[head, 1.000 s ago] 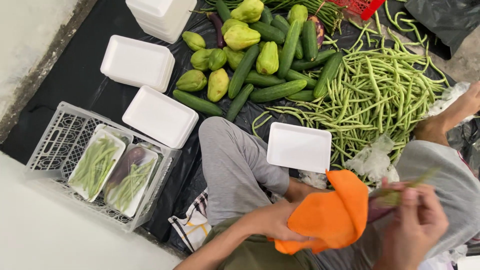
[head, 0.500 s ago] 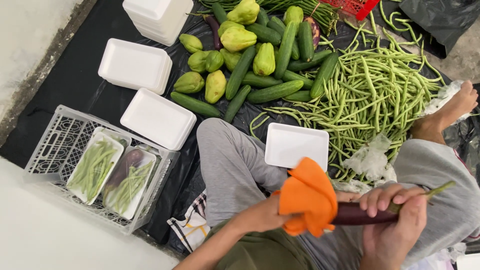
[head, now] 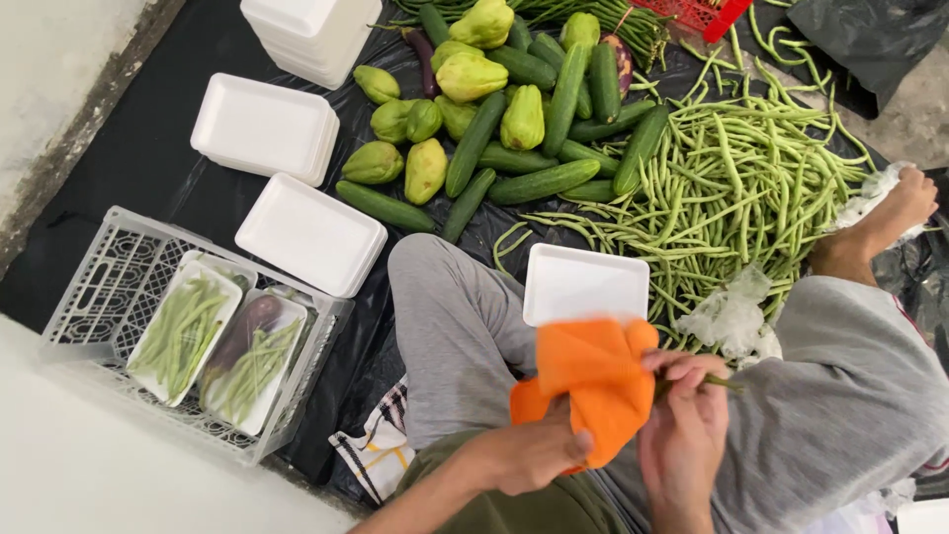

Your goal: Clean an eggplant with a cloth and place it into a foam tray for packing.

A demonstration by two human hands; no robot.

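My left hand [head: 524, 457] grips an orange cloth [head: 591, 381] bunched over my lap. My right hand [head: 682, 440] is closed beside it on an eggplant. The cloth covers the eggplant, and only its green stem [head: 720, 381] pokes out. An empty white foam tray [head: 583, 282] lies just beyond the cloth, between my grey-trousered knees. Behind that tray spreads a big pile of long green beans [head: 736, 188].
Cucumbers [head: 474, 143] and chayotes [head: 425, 168] lie on black sheeting. Stacks of foam trays [head: 262, 124] sit at left, one stack [head: 311, 232] by my knee. A white crate [head: 94, 287] holds packed trays of beans. Crumpled plastic film [head: 732, 316] lies near my bare foot [head: 890, 213].
The orange cloth has slid over the purple eggplant, which showed half a second ago and is now covered. My hands have drawn closer together.
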